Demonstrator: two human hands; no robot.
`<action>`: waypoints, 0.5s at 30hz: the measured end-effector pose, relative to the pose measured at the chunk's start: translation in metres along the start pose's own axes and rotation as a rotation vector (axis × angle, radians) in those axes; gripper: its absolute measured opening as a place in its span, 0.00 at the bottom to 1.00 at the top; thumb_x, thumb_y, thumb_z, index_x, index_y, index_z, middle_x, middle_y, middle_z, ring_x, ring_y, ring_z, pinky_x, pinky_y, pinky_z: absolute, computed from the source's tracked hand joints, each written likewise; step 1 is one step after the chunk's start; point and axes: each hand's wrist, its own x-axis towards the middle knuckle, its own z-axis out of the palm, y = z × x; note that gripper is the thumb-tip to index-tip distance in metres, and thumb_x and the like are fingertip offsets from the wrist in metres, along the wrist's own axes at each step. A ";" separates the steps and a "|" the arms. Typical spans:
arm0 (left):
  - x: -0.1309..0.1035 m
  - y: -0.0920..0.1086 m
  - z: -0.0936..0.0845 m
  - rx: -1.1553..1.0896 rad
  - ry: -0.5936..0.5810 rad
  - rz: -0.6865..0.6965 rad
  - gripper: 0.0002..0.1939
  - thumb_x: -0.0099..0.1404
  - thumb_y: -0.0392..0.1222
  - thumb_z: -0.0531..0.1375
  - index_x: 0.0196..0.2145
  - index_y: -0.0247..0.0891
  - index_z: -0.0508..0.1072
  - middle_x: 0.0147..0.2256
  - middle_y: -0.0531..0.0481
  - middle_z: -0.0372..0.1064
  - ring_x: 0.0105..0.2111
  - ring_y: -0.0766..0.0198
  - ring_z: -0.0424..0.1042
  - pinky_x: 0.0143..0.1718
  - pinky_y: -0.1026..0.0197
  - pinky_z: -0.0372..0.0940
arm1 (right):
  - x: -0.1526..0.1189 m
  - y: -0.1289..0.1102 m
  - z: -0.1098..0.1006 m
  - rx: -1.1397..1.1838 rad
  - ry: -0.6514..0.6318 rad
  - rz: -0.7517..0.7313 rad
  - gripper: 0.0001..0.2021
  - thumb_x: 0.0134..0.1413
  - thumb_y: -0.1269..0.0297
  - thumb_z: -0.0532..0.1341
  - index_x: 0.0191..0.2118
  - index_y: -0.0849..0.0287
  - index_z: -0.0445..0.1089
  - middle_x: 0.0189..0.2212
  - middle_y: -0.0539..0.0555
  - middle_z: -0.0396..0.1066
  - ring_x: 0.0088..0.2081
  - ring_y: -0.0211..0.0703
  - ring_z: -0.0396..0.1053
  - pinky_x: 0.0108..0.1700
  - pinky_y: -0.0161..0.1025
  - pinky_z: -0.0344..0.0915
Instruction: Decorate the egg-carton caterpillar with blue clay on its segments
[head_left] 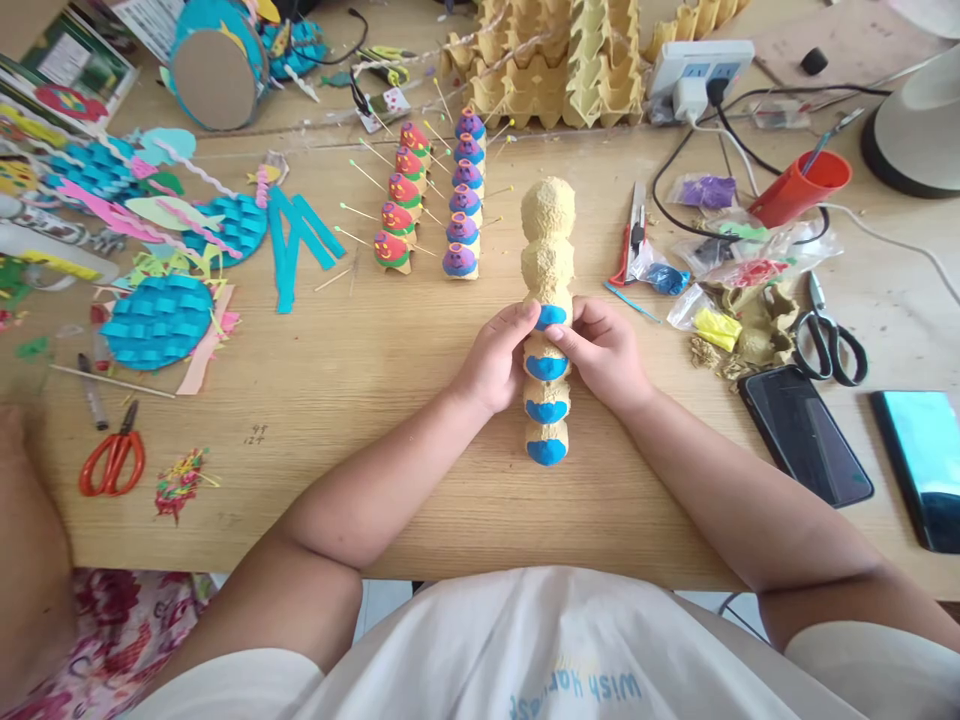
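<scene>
A tan egg-carton strip of several bumps (548, 265) points away from me at the middle of the table. Its four nearer bumps carry blue patches; the two far ones are bare. My left hand (501, 355) grips the strip's left side, thumb at the edge of the farthest blue patch (553, 317). From the right, my right hand (606, 355) holds the same strip, its thumb pressed just below that patch. Most fingers of both hands are hidden behind the strip. Beyond it stand a red-and-green painted strip (397, 220) and a purple one (463, 205), both with pins sticking out.
Orange scissors (112, 460) and blue woven discs (159, 322) lie left. At right are black scissors (829, 340), a phone (806, 435), a red cup (802, 190), clay bags (716, 328) and a cutter (636, 225). Egg trays (525, 90) sit behind. Another person's arm shows at far left.
</scene>
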 end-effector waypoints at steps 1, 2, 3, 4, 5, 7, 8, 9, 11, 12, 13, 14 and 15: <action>0.000 -0.001 0.000 0.004 -0.004 0.008 0.29 0.67 0.72 0.74 0.33 0.42 0.76 0.28 0.52 0.76 0.30 0.59 0.80 0.33 0.57 0.71 | 0.000 0.000 -0.001 -0.008 0.009 -0.005 0.36 0.41 0.32 0.86 0.28 0.52 0.66 0.25 0.45 0.60 0.30 0.39 0.57 0.31 0.40 0.58; 0.001 -0.001 0.000 0.009 -0.008 0.019 0.28 0.68 0.70 0.75 0.33 0.42 0.76 0.28 0.52 0.75 0.30 0.59 0.80 0.33 0.57 0.71 | 0.000 0.001 -0.001 -0.018 0.016 -0.014 0.36 0.42 0.32 0.86 0.28 0.52 0.66 0.25 0.45 0.59 0.30 0.39 0.56 0.31 0.40 0.57; 0.001 -0.002 0.000 0.016 -0.008 0.034 0.27 0.68 0.68 0.75 0.33 0.43 0.76 0.28 0.53 0.75 0.30 0.60 0.79 0.33 0.57 0.70 | 0.000 0.001 -0.002 -0.031 0.019 -0.024 0.35 0.42 0.33 0.86 0.28 0.52 0.66 0.25 0.45 0.58 0.30 0.39 0.56 0.31 0.40 0.57; 0.000 -0.002 0.001 0.027 -0.001 0.049 0.25 0.68 0.65 0.76 0.32 0.43 0.75 0.27 0.53 0.74 0.29 0.60 0.78 0.33 0.57 0.69 | 0.001 0.002 -0.002 -0.046 0.018 -0.037 0.35 0.42 0.33 0.86 0.28 0.52 0.66 0.25 0.45 0.58 0.30 0.39 0.56 0.31 0.40 0.56; 0.000 -0.002 0.002 0.041 0.012 0.065 0.24 0.68 0.62 0.77 0.31 0.43 0.74 0.27 0.54 0.73 0.29 0.62 0.76 0.33 0.58 0.68 | 0.001 0.002 -0.002 -0.063 0.013 -0.051 0.35 0.43 0.33 0.86 0.27 0.52 0.66 0.25 0.45 0.58 0.30 0.39 0.55 0.31 0.40 0.55; -0.002 -0.002 0.003 0.060 0.043 0.114 0.24 0.67 0.56 0.79 0.29 0.42 0.72 0.26 0.55 0.72 0.27 0.65 0.73 0.31 0.60 0.66 | 0.001 0.002 -0.002 -0.094 0.004 -0.080 0.35 0.43 0.33 0.85 0.27 0.53 0.66 0.25 0.45 0.59 0.30 0.39 0.55 0.32 0.41 0.54; -0.003 -0.002 0.004 0.057 0.050 0.144 0.24 0.66 0.54 0.79 0.28 0.41 0.71 0.26 0.55 0.71 0.26 0.67 0.71 0.30 0.62 0.65 | 0.001 0.002 -0.002 -0.106 0.000 -0.091 0.35 0.44 0.33 0.85 0.27 0.53 0.66 0.25 0.45 0.59 0.30 0.39 0.55 0.32 0.41 0.54; -0.004 -0.002 0.005 0.045 0.046 0.177 0.25 0.65 0.53 0.79 0.27 0.40 0.70 0.25 0.56 0.70 0.26 0.68 0.70 0.29 0.63 0.64 | 0.001 0.002 -0.001 -0.116 0.000 -0.098 0.35 0.45 0.33 0.85 0.26 0.53 0.66 0.25 0.45 0.59 0.30 0.39 0.54 0.32 0.41 0.54; -0.006 -0.002 0.006 0.005 0.026 0.221 0.26 0.65 0.52 0.80 0.26 0.39 0.69 0.25 0.57 0.69 0.25 0.71 0.68 0.28 0.65 0.63 | 0.001 0.003 -0.001 -0.127 0.001 -0.100 0.35 0.46 0.33 0.85 0.26 0.53 0.65 0.25 0.45 0.60 0.30 0.40 0.55 0.32 0.41 0.54; -0.006 -0.002 0.007 -0.014 0.017 0.227 0.26 0.65 0.52 0.80 0.26 0.39 0.69 0.25 0.57 0.69 0.25 0.71 0.68 0.28 0.65 0.63 | 0.001 0.004 -0.001 -0.127 0.001 -0.097 0.35 0.46 0.33 0.84 0.26 0.53 0.66 0.25 0.46 0.61 0.31 0.40 0.56 0.33 0.40 0.55; -0.006 -0.002 0.006 -0.031 0.010 0.222 0.26 0.65 0.53 0.80 0.26 0.39 0.69 0.25 0.57 0.70 0.25 0.71 0.69 0.29 0.66 0.63 | 0.001 0.005 -0.001 -0.125 -0.001 -0.092 0.34 0.46 0.33 0.84 0.27 0.52 0.66 0.25 0.46 0.61 0.31 0.41 0.57 0.33 0.40 0.56; -0.005 -0.002 0.006 -0.043 0.006 0.209 0.26 0.65 0.53 0.80 0.26 0.39 0.70 0.26 0.57 0.71 0.25 0.71 0.70 0.29 0.65 0.64 | 0.001 0.006 -0.001 -0.120 -0.002 -0.088 0.34 0.46 0.33 0.85 0.27 0.52 0.67 0.25 0.46 0.62 0.31 0.41 0.57 0.33 0.40 0.58; -0.005 -0.002 0.006 -0.050 0.004 0.190 0.26 0.65 0.54 0.80 0.27 0.39 0.70 0.26 0.57 0.72 0.26 0.70 0.71 0.29 0.65 0.65 | 0.000 0.006 -0.001 -0.112 -0.004 -0.084 0.34 0.46 0.33 0.85 0.27 0.52 0.68 0.25 0.46 0.62 0.31 0.41 0.58 0.33 0.40 0.58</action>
